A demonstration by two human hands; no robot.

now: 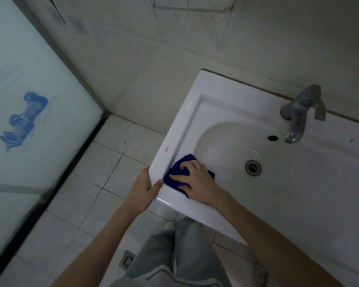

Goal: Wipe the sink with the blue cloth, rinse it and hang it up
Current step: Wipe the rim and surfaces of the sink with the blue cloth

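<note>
Right hand [195, 180] presses bunched blue cloth [175, 177] onto near-left corner of sink [195, 104], fingers curled over cloth, gripping it. Left hand [143, 189] clasps sink's corner edge, thumb on top, bracing us. We judge wiping under way, early part of task. Orange smear [167, 149] on left rim, just beyond cloth, not yet wiped. Basin around drain [252, 167] left to do. No water visible from faucet [298, 112], so rinse not begun. Hanging left too; wire rack [191, 9] on wall above seems likely spot.

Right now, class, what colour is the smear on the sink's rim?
Orange-red; the smear shows best in the head view.
</note>
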